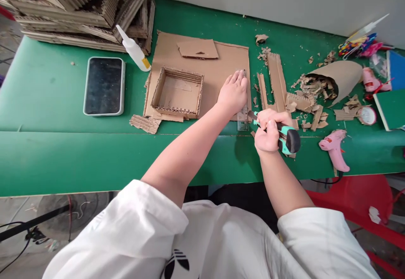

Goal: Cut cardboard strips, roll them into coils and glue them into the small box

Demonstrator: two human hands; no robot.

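My left hand (233, 93) lies flat, pinning the ruler (243, 116) on the cardboard sheet (218, 70); my right hand (268, 131) grips the knife (281, 133) closed-fisted. Cut underway near the sheet's right edge, box (177, 91) already assembled.

matt corrugated cardboard sheet (202, 66), clear plastic ruler (243, 116)

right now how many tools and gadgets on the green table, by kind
utility knife: 1
clear ruler: 1
pink glue gun: 1
glue bottle: 1
phone: 1
tape measure: 1
total: 6
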